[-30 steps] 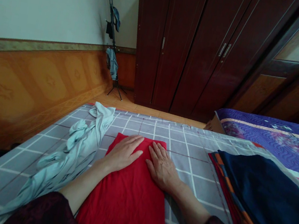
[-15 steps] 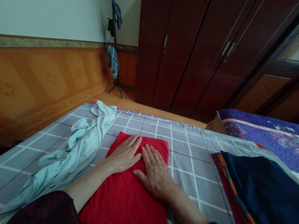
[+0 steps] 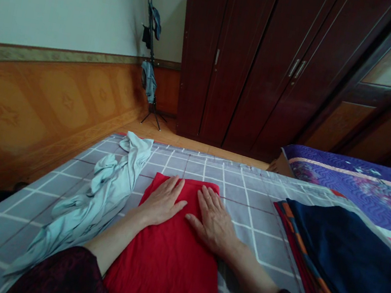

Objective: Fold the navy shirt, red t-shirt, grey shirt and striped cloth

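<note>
A folded red garment (image 3: 169,272) lies flat on the bed in front of me; its exact kind does not show. My left hand (image 3: 161,203) rests palm down on its upper left part, fingers stretched out. On the upper right part lies my right hand (image 3: 215,222), also flat, with the thumb pointing toward the left hand. A gap of red cloth shows between the two hands. To the left, a crumpled pale blue-green garment (image 3: 94,214) stretches along the bed.
The bed has a grey checked sheet (image 3: 252,211). A stack of folded clothes (image 3: 348,262), dark blue on top, lies at right. Beyond are a second bed with a purple cover (image 3: 361,184), a dark wardrobe (image 3: 230,72) and a coat rack (image 3: 151,49).
My right hand has slid to the right across the red garment, widening the gap between the hands. My left hand has stayed almost in place.
</note>
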Demonstrator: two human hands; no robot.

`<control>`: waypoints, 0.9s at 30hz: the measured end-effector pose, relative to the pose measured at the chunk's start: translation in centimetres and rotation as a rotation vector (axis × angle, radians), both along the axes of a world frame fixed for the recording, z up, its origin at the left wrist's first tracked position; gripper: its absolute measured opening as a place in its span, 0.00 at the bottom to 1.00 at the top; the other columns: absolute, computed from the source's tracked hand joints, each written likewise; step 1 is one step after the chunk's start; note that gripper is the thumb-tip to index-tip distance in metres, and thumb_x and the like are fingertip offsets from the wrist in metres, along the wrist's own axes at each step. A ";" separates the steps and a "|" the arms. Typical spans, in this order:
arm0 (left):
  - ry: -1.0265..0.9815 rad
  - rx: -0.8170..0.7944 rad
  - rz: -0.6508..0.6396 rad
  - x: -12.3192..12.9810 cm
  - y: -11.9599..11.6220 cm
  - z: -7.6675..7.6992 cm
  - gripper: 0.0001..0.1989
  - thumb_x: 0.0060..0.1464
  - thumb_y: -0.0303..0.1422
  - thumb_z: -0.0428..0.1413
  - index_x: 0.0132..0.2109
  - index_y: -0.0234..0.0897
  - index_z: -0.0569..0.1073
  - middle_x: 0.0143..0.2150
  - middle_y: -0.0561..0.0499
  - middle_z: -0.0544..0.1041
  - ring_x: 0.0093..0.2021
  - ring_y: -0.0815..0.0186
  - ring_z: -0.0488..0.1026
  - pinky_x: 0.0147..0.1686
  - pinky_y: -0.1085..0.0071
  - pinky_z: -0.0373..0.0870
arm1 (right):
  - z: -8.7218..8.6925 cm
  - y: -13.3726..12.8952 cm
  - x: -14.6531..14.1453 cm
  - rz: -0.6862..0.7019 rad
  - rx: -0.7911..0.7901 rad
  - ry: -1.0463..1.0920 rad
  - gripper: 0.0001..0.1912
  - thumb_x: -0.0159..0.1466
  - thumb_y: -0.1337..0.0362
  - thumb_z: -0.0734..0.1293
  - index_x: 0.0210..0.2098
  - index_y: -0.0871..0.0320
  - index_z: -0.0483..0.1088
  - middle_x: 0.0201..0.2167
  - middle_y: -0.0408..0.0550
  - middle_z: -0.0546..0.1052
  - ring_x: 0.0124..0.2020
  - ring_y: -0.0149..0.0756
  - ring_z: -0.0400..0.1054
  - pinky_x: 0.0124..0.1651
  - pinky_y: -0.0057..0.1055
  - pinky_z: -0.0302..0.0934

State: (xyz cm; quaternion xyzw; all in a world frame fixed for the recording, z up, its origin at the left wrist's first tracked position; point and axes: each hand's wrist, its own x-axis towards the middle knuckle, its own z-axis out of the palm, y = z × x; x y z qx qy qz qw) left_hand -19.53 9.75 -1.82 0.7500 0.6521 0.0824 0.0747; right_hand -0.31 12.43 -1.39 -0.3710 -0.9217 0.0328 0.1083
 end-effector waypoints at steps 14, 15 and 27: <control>0.048 0.153 0.062 -1.6 -0.3 1.6 0.28 0.65 0.44 0.37 0.66 0.33 0.56 0.68 0.42 0.54 0.68 0.56 0.46 0.65 0.51 0.43 | -1.7 2.7 1.3 -0.117 0.018 0.016 0.40 0.66 0.43 0.50 0.64 0.71 0.54 0.65 0.65 0.54 0.67 0.51 0.44 0.65 0.50 0.45; 0.030 0.158 -0.018 -0.9 -0.5 1.9 0.28 0.65 0.44 0.37 0.66 0.36 0.54 0.69 0.45 0.52 0.69 0.58 0.44 0.65 0.53 0.42 | -1.7 2.6 1.3 -0.119 0.018 0.016 0.40 0.66 0.43 0.50 0.64 0.70 0.54 0.65 0.64 0.54 0.67 0.51 0.44 0.65 0.49 0.45; 0.086 -0.005 0.124 -2.9 0.4 0.1 0.34 0.63 0.50 0.37 0.66 0.28 0.54 0.68 0.37 0.52 0.68 0.52 0.47 0.64 0.51 0.44 | -1.5 2.4 1.2 -0.121 0.026 -0.015 0.39 0.67 0.44 0.51 0.64 0.72 0.53 0.65 0.64 0.54 0.66 0.52 0.44 0.65 0.48 0.45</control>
